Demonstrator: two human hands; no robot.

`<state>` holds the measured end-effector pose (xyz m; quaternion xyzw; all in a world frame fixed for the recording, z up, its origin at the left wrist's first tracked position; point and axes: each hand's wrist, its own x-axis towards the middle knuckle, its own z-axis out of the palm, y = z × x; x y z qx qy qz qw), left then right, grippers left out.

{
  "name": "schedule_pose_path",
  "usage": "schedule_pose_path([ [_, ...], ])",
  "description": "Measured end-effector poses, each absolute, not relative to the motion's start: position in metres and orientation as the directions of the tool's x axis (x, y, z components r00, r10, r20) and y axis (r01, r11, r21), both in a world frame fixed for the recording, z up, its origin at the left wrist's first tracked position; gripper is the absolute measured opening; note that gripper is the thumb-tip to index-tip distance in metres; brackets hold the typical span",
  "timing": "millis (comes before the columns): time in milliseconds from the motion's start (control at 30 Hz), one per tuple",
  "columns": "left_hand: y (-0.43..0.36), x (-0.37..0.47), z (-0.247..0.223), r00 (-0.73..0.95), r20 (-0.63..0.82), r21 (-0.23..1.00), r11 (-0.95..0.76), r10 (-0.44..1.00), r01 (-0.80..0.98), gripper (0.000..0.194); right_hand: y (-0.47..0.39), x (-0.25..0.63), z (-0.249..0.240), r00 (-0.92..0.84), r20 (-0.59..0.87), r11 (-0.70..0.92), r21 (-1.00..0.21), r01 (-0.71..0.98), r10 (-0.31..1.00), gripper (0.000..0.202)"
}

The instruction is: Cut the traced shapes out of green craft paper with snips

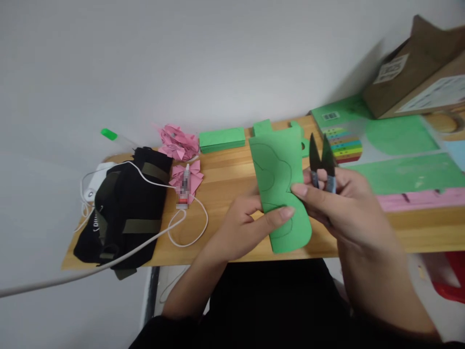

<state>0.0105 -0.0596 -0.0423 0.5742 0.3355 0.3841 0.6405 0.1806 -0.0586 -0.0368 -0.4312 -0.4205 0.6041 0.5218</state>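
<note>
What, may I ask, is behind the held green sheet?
Beyond the sheet, green pieces show. The left hand has fingers behind it, partly covered; anything else hidden there cannot be seen.

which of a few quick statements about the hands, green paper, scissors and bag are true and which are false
1. The left hand holds the green paper. True.
2. The right hand holds the scissors. True.
3. The scissors are fully closed. False: they are open.
4. The green paper is drawn on. True.
5. The bag lies right of the green paper. False: it lies to the left.
</note>
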Motion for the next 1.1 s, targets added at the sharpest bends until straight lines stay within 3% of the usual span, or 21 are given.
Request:
schedule_pose_path([
  [233,-0.050,0.010,-0.039,0.358,0.166,0.984,-0.181,0.919,0.007,0.039,-0.057,0.185,-0.048,-0.144,-0.100,-0.141,-0.940,-0.309,0.984,0.039],
  [400,-0.051,0.016,-0.035,0.347,0.141,0.980,-0.179,0.927,0.081,0.048,-0.060,0.187,-0.052,-0.122,-0.075,-0.109,-0.947,-0.303,0.990,0.040],
  [600,-0.053,0.017,-0.036,0.368,0.139,0.975,-0.192,0.919,0.111,0.044,-0.063,0.191,-0.055,-0.122,-0.063,-0.094,-0.958,-0.270,0.991,0.030],
  [933,-0.049,0.015,-0.035,0.435,0.234,0.935,-0.324,0.869,0.145,0.042,-0.069,0.198,-0.058,-0.073,-0.128,-0.139,-0.975,-0.174,0.989,0.034],
  [1100,-0.049,0.016,-0.038,0.416,0.200,0.951,-0.278,0.887,0.135,0.045,-0.068,0.195,-0.054,-0.034,-0.109,-0.113,-0.981,-0.155,0.993,0.033],
])
